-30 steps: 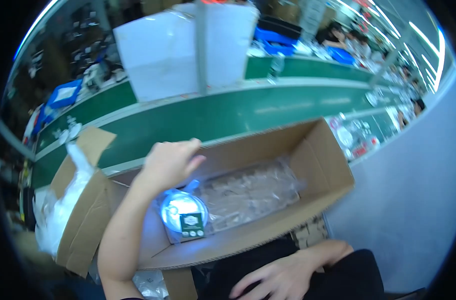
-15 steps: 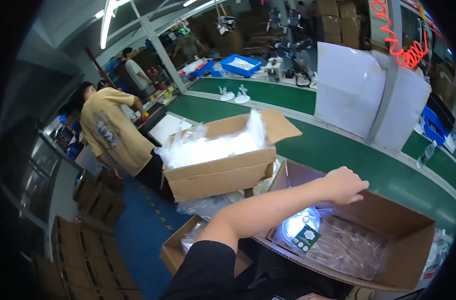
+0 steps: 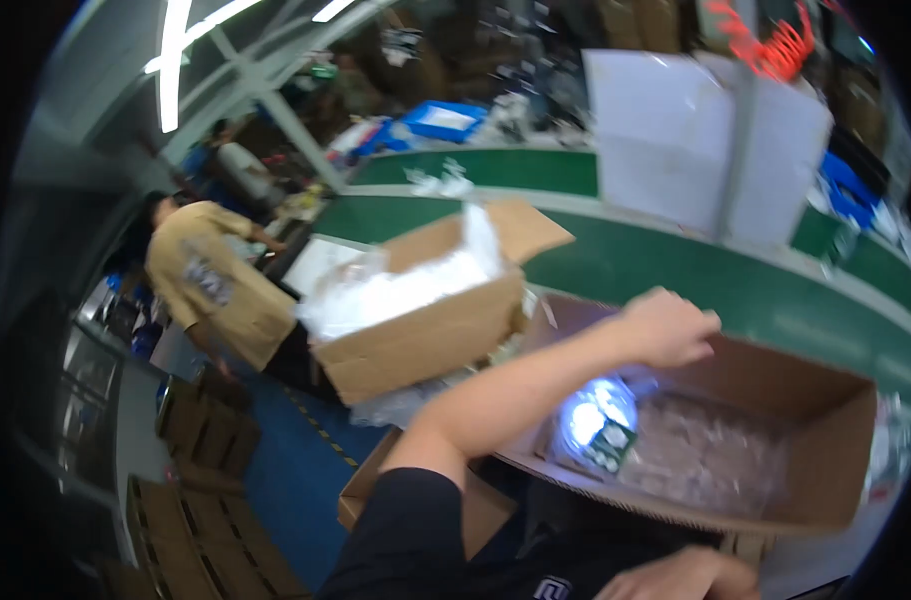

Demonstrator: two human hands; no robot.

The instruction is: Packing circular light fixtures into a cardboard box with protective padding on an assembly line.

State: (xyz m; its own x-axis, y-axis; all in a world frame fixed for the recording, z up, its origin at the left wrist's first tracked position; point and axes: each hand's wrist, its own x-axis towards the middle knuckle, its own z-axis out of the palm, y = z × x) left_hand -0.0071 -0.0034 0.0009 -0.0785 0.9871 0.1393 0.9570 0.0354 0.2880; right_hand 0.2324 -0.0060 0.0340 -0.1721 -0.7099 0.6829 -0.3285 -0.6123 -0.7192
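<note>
The left hand (image 3: 665, 328) sits right of the frame's centre, stretched out over the far rim of an open cardboard box (image 3: 825, 440). Its fingers (image 3: 697, 345) are curled downward and inward; whether they pinch anything I cannot tell, since the picture is blurred and the underside of the hand is hidden. Just below the hand, inside the box, lies a small round packet (image 3: 597, 425) that looks glossy white-blue with a dark label at its lower edge. It rests on a bed of clear plastic bags (image 3: 710, 455) filling the box floor.

The packet looks light and wrapped in slick film, so it would likely slide under a loose grip; taking it by its rim between thumb and fingertips, away from the label, seems the surest hold. The bags beneath look soft and crinkly, giving no firm backing to press against. The box walls are thin card and would flex if leaned on.

The right hand (image 3: 675, 580) shows at the bottom edge of the frame, lying loosely curled and apparently holding nothing.

A second box (image 3: 425, 335) stuffed with white plastic stands at centre left, on the green tabletop (image 3: 675, 265). A person in a tan shirt (image 3: 210, 285) stands at the left.
</note>
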